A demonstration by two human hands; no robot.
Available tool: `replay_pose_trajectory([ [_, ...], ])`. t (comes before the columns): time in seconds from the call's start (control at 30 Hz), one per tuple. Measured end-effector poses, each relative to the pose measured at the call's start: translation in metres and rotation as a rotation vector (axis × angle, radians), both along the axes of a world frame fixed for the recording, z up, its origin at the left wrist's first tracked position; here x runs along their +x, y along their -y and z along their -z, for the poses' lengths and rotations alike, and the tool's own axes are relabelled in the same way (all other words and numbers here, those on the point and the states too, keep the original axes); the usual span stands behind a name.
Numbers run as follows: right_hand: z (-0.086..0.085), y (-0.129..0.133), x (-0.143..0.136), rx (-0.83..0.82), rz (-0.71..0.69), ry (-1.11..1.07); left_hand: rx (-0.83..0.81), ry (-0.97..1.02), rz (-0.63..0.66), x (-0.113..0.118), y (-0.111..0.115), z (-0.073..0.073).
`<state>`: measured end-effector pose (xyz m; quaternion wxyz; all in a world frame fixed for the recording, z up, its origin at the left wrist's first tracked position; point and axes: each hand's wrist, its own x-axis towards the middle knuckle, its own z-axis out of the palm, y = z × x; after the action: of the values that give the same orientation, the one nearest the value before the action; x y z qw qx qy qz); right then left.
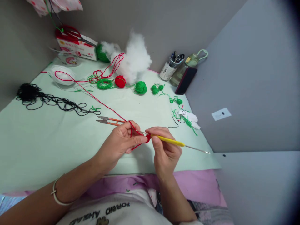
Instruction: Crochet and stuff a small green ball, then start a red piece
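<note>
My right hand is closed around the yellow handle of a double-ended crochet hook; one metal tip points right, the other reaches toward my left hand. Between thumb and fingers, my left hand pinches a small piece of red crochet. Red yarn loops over the left index finger and runs back across the table to the upper left. The hook's near tip lies at the red piece, partly hidden by my fingers. Just beyond my left hand lie thread snips with orange handles, blades apart.
Black yarn sprawls at left, beside a white yarn ball. Along the back are white stuffing, a red ball, a green ball and a box with red scissors. A bottle, phone and pen cup stand back right.
</note>
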<state>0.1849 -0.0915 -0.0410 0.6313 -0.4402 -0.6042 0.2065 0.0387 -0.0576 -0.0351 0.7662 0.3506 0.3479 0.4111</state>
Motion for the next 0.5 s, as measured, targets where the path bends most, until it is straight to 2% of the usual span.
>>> replay_pose_trajectory([
  [0.1, 0.003, 0.0, 0.0, -0.061, -0.046, -0.077, 0.031, -0.052, 0.009, 0.0, -0.001, 0.0],
  [0.2, 0.001, -0.003, 0.003, -0.226, -0.095, -0.33, 0.09, -0.112, 0.115, -0.008, -0.004, -0.006],
  [0.3, -0.006, -0.007, 0.008, -0.367, -0.2, -0.58, 0.215, -0.274, 0.217, -0.028, -0.012, -0.015],
  [0.4, -0.013, -0.007, 0.011, -0.468, -0.32, -0.695, 0.324, -0.534, 0.129, -0.058, -0.027, -0.021],
  [0.5, -0.016, -0.002, 0.011, -0.493, -0.374, -0.722, 0.447, -0.67, 0.051, -0.091, -0.043, -0.027],
])
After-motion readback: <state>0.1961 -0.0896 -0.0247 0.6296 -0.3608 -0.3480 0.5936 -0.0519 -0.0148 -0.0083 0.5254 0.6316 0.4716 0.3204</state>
